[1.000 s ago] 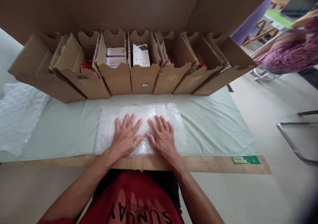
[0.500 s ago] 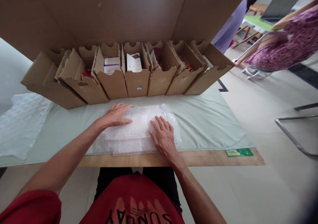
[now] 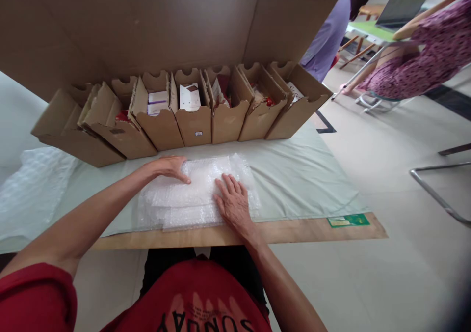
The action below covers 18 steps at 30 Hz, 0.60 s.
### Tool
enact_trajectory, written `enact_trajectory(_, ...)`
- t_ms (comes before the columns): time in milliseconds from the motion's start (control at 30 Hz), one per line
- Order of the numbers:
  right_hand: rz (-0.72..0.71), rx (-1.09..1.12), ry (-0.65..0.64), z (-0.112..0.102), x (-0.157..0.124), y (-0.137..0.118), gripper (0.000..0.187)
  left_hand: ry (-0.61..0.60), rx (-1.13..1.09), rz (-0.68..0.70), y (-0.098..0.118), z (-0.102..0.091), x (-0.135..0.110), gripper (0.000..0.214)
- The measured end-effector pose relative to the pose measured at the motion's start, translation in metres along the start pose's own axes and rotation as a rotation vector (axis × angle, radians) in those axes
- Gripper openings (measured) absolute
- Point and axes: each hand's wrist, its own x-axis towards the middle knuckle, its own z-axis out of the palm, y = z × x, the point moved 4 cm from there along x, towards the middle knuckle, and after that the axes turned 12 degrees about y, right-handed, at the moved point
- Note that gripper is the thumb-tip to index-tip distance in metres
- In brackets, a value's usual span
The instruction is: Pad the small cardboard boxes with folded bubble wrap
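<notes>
Sheets of clear bubble wrap (image 3: pixel 200 187) lie flat and layered near the table's front edge. My right hand (image 3: pixel 233 202) rests palm down on their right part, fingers stretched out. At the upper left edge of the wrap is my left hand (image 3: pixel 172 167), its thumb apart from the fingers, which point toward the boxes and are partly hidden. Behind the wrap stands a row of several open cardboard file boxes (image 3: pixel 198 126). In them are a white carton (image 3: pixel 189 97), white and purple cartons (image 3: pixel 157 103) and red items (image 3: pixel 122 116).
A pale green cloth (image 3: pixel 294 184) covers the wooden table (image 3: pixel 294 232). More bubble wrap (image 3: pixel 33 189) lies at the left. A tall cardboard panel (image 3: pixel 165 22) rises behind the boxes. Two people, one in purple (image 3: pixel 327 37), are beyond; a metal chair leg (image 3: pixel 437 199) stands at right.
My left hand has slid slightly toward the far left edge of the wrap. The right hand stays on the wrap. The whole view has shifted a little.
</notes>
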Motion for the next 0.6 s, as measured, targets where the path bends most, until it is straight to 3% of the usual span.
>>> enact_trajectory(100,-0.004,0.005,0.011,0.001,-0.001,0.001,0.045,-0.04,-0.074,0.016,0.002,0.0,0.004,0.086)
enact_trajectory(233,0.0,0.007,0.017,0.002,-0.001,0.002,0.045,-0.192,-0.264,-0.007,0.005,0.005,0.007,0.057)
enact_trajectory(400,0.003,0.014,0.006,0.001,-0.001,0.002,0.044,-0.154,-0.323,-0.057,0.013,0.003,0.006,0.036)
enact_trajectory(500,0.009,0.013,0.006,0.0,-0.001,0.001,0.044,-0.176,-0.441,-0.067,0.017,0.004,-0.002,0.036)
enact_trajectory(600,0.018,0.025,-0.011,0.001,0.0,0.001,0.044,-0.282,-0.703,-0.129,0.021,0.008,-0.014,0.043)
